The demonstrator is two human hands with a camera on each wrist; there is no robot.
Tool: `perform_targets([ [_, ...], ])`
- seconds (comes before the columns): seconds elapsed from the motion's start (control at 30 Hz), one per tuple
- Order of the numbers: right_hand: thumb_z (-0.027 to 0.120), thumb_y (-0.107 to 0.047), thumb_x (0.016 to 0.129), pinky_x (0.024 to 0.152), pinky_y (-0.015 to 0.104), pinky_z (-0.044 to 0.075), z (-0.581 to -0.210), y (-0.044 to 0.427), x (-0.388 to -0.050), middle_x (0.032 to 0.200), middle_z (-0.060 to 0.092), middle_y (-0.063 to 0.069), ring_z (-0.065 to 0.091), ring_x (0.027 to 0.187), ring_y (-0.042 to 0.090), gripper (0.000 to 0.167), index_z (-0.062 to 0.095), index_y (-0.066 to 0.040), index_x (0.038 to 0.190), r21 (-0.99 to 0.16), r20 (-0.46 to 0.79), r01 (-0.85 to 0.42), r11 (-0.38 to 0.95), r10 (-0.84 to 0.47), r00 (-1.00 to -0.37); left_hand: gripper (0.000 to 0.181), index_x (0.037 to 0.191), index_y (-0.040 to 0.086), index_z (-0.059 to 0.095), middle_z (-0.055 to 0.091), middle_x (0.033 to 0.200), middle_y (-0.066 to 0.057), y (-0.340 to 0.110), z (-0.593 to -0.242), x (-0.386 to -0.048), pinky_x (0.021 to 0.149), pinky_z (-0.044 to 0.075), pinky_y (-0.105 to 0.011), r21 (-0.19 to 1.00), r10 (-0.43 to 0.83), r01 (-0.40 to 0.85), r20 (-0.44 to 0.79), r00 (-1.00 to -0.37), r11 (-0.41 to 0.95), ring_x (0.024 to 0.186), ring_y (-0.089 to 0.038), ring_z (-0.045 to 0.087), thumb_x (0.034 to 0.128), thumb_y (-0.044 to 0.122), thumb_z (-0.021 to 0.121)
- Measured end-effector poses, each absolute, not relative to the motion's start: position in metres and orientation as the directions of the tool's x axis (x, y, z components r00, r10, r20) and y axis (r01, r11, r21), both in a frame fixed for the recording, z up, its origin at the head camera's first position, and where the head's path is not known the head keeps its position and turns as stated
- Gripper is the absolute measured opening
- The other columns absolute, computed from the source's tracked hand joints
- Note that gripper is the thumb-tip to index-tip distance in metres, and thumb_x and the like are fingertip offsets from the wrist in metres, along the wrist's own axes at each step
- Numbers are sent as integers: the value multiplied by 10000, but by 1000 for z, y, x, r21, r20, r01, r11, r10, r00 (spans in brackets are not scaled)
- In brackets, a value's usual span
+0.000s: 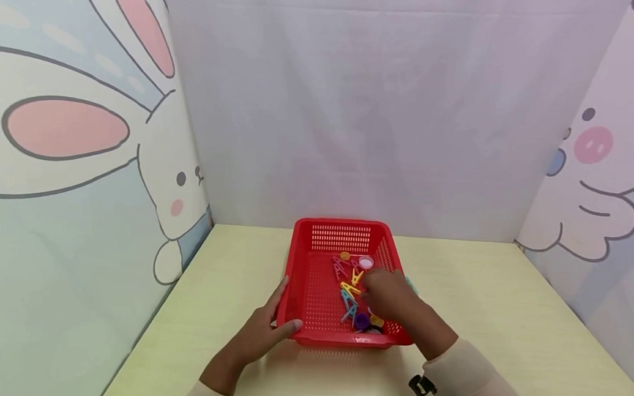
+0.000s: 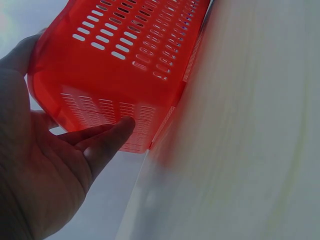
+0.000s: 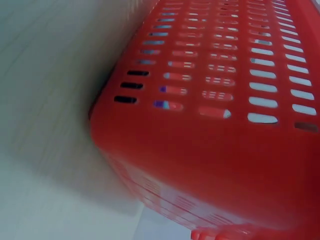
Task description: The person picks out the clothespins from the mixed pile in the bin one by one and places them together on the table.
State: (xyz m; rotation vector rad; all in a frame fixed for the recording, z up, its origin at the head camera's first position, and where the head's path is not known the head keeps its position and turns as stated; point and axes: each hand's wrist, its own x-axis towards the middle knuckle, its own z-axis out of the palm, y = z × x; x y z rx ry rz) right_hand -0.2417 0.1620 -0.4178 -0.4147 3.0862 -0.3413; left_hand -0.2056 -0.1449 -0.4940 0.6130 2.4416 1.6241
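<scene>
Hands: left hand (image 1: 255, 335) spread wide against near-left corner of red slotted plastic basket (image 1: 335, 341), right hand (image 1: 387, 292) inside, can't tell if holding anything, beside yellow plastic pegs (image 1: 350, 289), basket on pale wood-grain tabletop (image 1: 467, 285).

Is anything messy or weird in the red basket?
A little. The clips and caps are jumbled toward the right of the red basket, leaving its left bare, so it looks lopsided. A teal bit shows past the right rim, oddly apart; I can't tell what holds it. Nothing looks spilled or broken.
</scene>
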Motion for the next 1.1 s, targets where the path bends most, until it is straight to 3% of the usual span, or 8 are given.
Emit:
perform_targets([
  [0.13,937,-165,830,824,499,697,-421,158,-243,1130,804,76,736,940,235,434,822,-104,1244,-294,-78,-264,918,-299,-951,1138,1768,227,123,553,1575,-219,-145,-493,-205,922,682,-386,910,415,256,106,-904,325,1367,-386,633,917,437,849],
  [0.27,947,-111,801,829,556,689,-423,156,-245,1244,788,110,747,1059,284,522,805,-129,1303,-313,-148,-252,916,-309,-940,1140,1768,225,123,547,1579,-223,-145,-492,-204,922,682,-386,912,417,256,106,-903,321,1375,-398,627,916,441,849],
  [0.67,959,-166,792,739,522,697,-433,160,-247,1018,717,32,678,844,215,513,796,-183,1279,-293,-264,-257,921,-336,-904,1098,1770,222,115,551,1579,-216,-144,-490,-203,930,681,-392,911,419,257,106,-902,322,1367,-373,633,945,378,822],
  [1.1,980,-192,764,679,520,693,-437,162,-246,1047,748,26,706,794,222,575,793,-239,1305,-332,-289,-264,906,-364,-886,1111,1769,195,120,536,1584,-238,-143,-490,-200,922,684,-421,904,410,269,119,-904,333,1365,-393,633,938,389,833],
])
